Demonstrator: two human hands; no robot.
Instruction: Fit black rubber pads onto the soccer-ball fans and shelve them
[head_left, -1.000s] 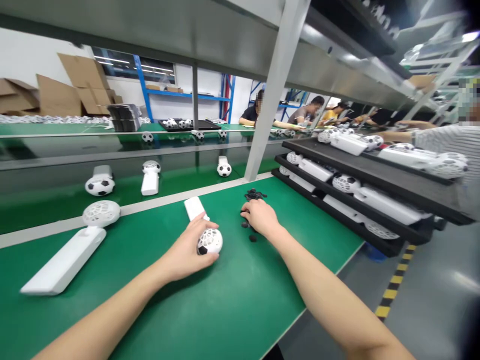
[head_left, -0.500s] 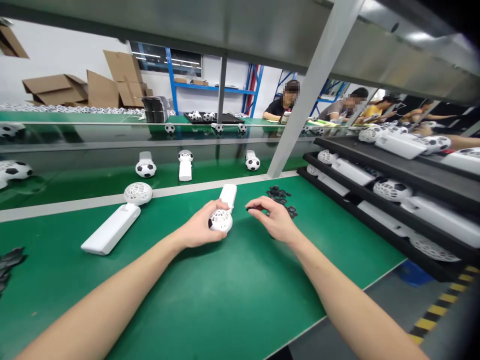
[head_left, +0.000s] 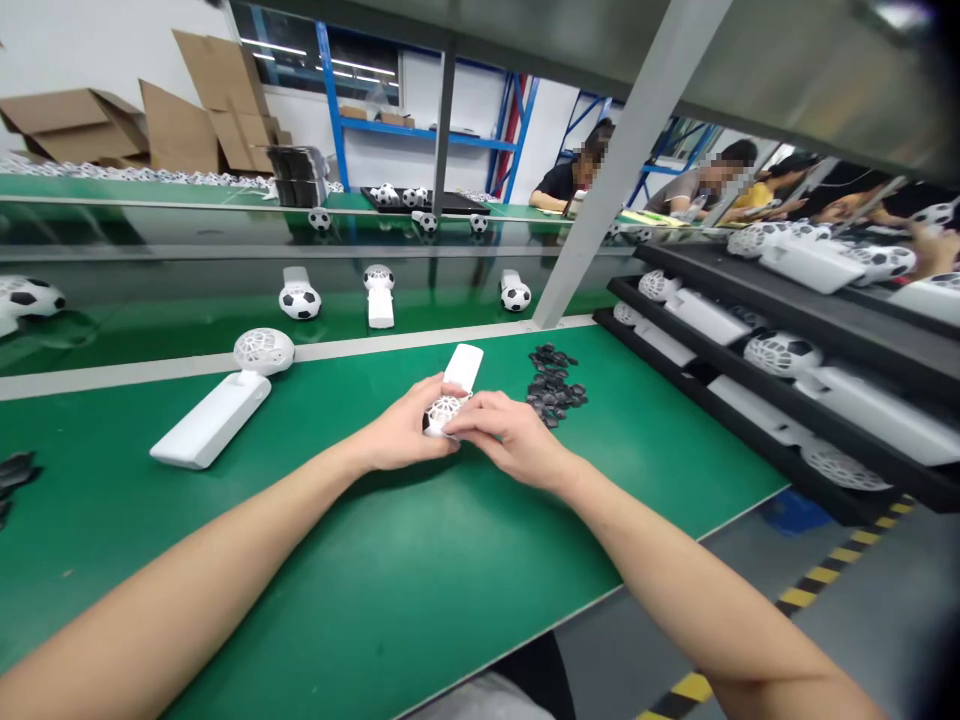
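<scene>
My left hand [head_left: 409,432] is wrapped round the soccer-ball-patterned head of a white handheld fan [head_left: 464,368], whose flat handle points away from me. At the grille of that head, my right hand [head_left: 506,432] has its thumb and fingers pinched together. Its fingertips touch the ball and cover the small black piece they carried. Just beyond the right hand lies a pile of small black pieces [head_left: 553,385] on the green work surface [head_left: 390,590]. To the left rests another white fan [head_left: 214,420], its grille facing up.
Behind a pale ledge, several ball fans [head_left: 300,300] sit on a green conveyor. Stacked black trays [head_left: 697,375] with fans stand at right. A grey post [head_left: 622,170] rises at the ledge. More black pieces [head_left: 15,480] lie far left. Co-workers [head_left: 574,175] sit beyond.
My right hand has moved left from beside the pile onto the ball head, with the small black piece in its pinch. The left hand keeps its hold. The view has tipped down.
</scene>
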